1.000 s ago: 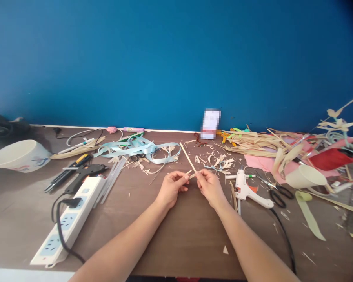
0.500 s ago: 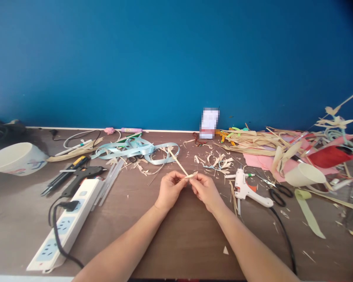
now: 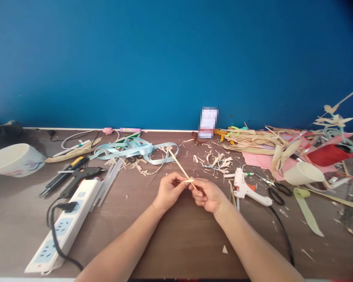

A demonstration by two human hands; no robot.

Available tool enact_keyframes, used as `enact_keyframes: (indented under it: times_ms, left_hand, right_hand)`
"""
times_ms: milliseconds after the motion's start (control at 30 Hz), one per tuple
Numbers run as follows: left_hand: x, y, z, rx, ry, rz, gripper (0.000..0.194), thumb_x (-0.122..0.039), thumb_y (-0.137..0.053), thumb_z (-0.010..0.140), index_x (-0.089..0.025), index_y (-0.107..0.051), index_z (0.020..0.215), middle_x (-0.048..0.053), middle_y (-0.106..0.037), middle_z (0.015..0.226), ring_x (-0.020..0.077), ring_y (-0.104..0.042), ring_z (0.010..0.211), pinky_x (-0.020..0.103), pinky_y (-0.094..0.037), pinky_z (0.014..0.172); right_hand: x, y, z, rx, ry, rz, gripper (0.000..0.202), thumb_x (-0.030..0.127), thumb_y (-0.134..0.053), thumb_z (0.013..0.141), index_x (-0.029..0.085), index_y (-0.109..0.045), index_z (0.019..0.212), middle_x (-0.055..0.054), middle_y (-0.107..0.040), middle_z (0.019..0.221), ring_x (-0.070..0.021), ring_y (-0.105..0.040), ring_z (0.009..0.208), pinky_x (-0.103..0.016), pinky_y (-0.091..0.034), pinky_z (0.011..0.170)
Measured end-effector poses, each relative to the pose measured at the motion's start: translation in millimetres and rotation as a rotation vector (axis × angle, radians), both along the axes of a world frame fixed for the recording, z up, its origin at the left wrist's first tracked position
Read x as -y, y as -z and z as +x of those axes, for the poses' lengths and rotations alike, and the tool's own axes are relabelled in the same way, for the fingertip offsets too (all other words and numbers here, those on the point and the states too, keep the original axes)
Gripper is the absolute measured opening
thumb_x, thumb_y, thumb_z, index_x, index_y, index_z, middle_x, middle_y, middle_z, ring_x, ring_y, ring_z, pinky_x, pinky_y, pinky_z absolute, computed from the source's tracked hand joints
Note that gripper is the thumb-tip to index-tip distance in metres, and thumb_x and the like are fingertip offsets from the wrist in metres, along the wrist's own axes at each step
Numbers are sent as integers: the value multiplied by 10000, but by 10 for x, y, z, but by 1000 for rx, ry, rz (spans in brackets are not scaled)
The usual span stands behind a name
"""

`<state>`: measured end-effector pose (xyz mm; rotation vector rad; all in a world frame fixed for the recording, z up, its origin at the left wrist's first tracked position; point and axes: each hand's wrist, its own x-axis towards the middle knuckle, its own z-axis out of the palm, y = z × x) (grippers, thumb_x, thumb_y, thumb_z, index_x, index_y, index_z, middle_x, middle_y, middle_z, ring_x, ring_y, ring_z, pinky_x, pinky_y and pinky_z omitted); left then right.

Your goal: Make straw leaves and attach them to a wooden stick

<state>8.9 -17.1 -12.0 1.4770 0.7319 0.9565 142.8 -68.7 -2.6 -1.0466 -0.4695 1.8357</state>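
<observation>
My left hand (image 3: 170, 192) is closed in a pinch on one end of a small pale strip of dried husk (image 3: 188, 181). Facing it, my right hand (image 3: 211, 194) has its thumb and fingers closed around the lower end of a thin pale stick (image 3: 179, 163). That stick slants up and away to the left, with small light-coloured petal-like pieces at its far tip. The husk strip lies across the stick between my fingertips. Exactly how it wraps there is too small to tell.
To the right lie a white glue gun (image 3: 243, 188), black-handled scissors (image 3: 279, 192) and a paper cup (image 3: 303, 173). On the left are a power strip (image 3: 65, 225), a black glue gun (image 3: 79, 178) and a white bowl (image 3: 17, 160). Light blue ribbon (image 3: 141, 148) and husk scraps (image 3: 217, 160) lie behind my hands.
My right hand has turned and its fingers have curled in, so the stick's lower end shows against them. My left hand has stayed nearly in place. The view has shifted slightly.
</observation>
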Motion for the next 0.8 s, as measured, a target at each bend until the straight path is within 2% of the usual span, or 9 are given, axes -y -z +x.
enact_keyframes:
  times_ms: [267,500,567,633,733,800]
  left_hand:
    - [-23,-3,-17,51,16,58,153,-250,-615,677,-140,-517,640,20,-578,681,97,-533,585,219,-427,561]
    - [15,37,47,172,26,-177,195,-259,-656,632,-131,-509,618,2,-572,659,85,-530,523,223,-424,533]
    - [-15,71,55,209,-20,-260,207,-250,-675,610,-128,-508,606,-10,-566,618,75,-521,502,212,-419,524]
    - [-56,98,58,260,-75,-355,215,-245,-685,597,-128,-505,602,-26,-554,576,62,-505,483,206,-420,528]
    - [-90,115,66,313,-77,-471,213,-244,-688,595,-129,-509,612,-35,-549,556,53,-493,478,206,-426,540]
    - [-80,119,78,316,-49,-503,209,-238,-690,594,-126,-515,618,-31,-552,557,51,-493,482,199,-423,537]
  right_hand:
    - [4,-26,98,-104,-9,-63,284,365,-556,723,124,-533,574,98,-317,326,-4,-146,267,-140,-108,282]
    - [3,-56,208,-169,14,-74,277,358,-550,732,124,-534,585,101,-297,329,-7,-126,278,-134,-99,278]
    - [6,-109,297,-189,85,-55,274,360,-564,722,136,-515,573,106,-277,331,-8,-112,282,-134,-89,277]
    - [2,-154,380,-178,220,0,269,363,-585,706,147,-497,572,111,-263,337,-9,-114,287,-135,-95,279]
    - [-20,-155,388,-27,411,109,269,384,-607,689,151,-499,610,108,-295,361,-9,-155,299,-137,-139,293]
    - [-35,-120,304,92,435,173,262,392,-616,682,158,-500,659,108,-310,381,-11,-175,309,-139,-145,303]
